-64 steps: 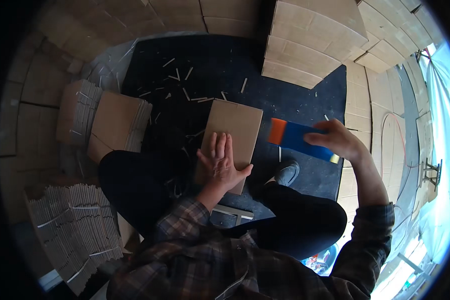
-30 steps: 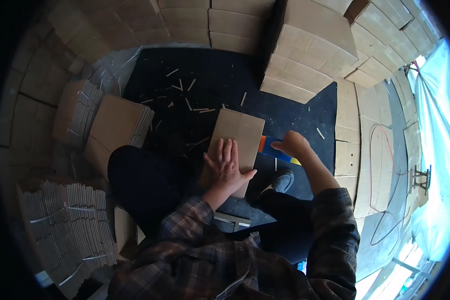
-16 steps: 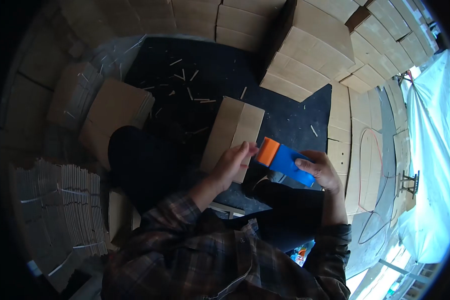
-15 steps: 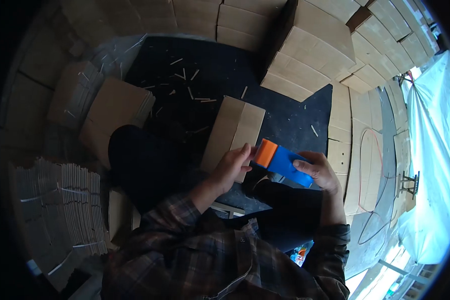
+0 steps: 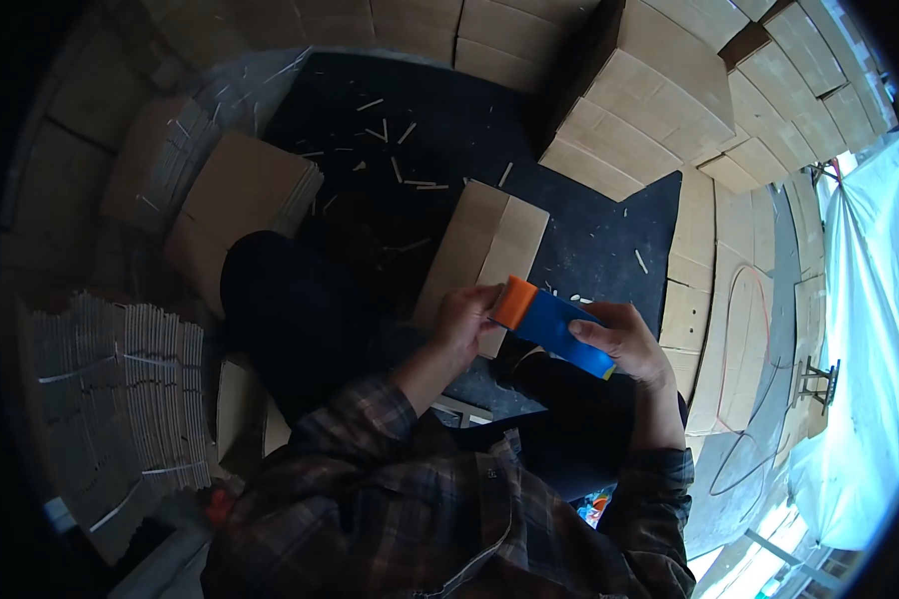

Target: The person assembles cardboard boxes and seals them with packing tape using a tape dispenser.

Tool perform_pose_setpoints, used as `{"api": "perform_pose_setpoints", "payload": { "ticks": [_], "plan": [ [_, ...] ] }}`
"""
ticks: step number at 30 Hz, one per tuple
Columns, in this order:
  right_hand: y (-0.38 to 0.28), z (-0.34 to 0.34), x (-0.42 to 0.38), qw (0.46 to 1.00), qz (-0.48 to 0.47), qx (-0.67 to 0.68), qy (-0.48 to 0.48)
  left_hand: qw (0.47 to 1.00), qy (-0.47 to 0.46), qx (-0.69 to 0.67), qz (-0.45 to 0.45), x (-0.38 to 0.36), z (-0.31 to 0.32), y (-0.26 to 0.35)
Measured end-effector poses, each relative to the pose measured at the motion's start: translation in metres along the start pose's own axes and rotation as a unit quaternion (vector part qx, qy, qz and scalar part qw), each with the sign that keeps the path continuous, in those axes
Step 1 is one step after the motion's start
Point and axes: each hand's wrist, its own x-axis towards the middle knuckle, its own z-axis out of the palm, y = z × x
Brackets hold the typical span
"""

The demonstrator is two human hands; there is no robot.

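Note:
My right hand is closed around the blue body of a tape dispenser, its thumb lying on top. The dispenser's orange end points left. At that end, my left hand is closed with its fingertips against the edge; some of its fingers are hidden. Below and beyond the hands, a closed cardboard box lies on the dark floor, its near end partly covered by the left hand.
Bundles of flattened cardboard stand at the left, with more flat cardboard above them. A large box stands at the back right. Small strips litter the dark mat. A cable lies at the right.
My left fingers have closed in on the dispenser's orange end. The dispenser and right hand have shifted slightly left, while the surroundings have slid a little right in view.

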Motion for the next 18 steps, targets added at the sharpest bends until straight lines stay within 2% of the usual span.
{"api": "perform_pose_setpoints", "payload": {
  "ticks": [1, 2, 3, 4, 6, 7, 9, 11, 18],
  "plan": [
    [-0.006, 0.004, 0.001, 0.999, 0.002, -0.034, -0.010, 1.000, 0.002, -0.002, 0.000, 0.003, -0.005, 0.000],
    [-0.011, 0.007, 0.003, 0.998, 0.004, -0.067, -0.019, 0.999, 0.024, 0.014, 0.043, 0.008, -0.016, 0.001],
    [-0.015, 0.010, 0.005, 0.998, 0.005, -0.066, -0.020, 0.995, 0.046, 0.030, 0.085, 0.014, -0.027, 0.003],
    [-0.018, 0.014, 0.006, 0.997, 0.006, -0.070, -0.016, 0.995, 0.048, 0.031, 0.082, 0.017, -0.038, 0.007],
    [-0.025, 0.021, 0.011, 0.997, 0.007, -0.073, -0.015, 0.979, 0.095, 0.064, 0.167, 0.027, -0.060, 0.020],
    [-0.028, 0.024, 0.014, 0.994, 0.011, -0.105, -0.006, 0.979, 0.097, 0.066, 0.167, 0.033, -0.071, 0.025],
    [-0.037, 0.029, 0.016, 0.991, 0.018, -0.136, 0.001, 0.958, 0.189, 0.061, 0.209, 0.048, -0.095, 0.023],
    [-0.050, 0.031, 0.019, 0.973, 0.079, -0.212, -0.045, 0.953, 0.196, 0.075, 0.218, 0.063, -0.118, 0.017],
    [-0.052, 0.051, 0.037, 0.958, 0.094, -0.266, -0.051, 0.932, 0.230, 0.167, 0.227, 0.082, -0.139, 0.002]
  ]
}}
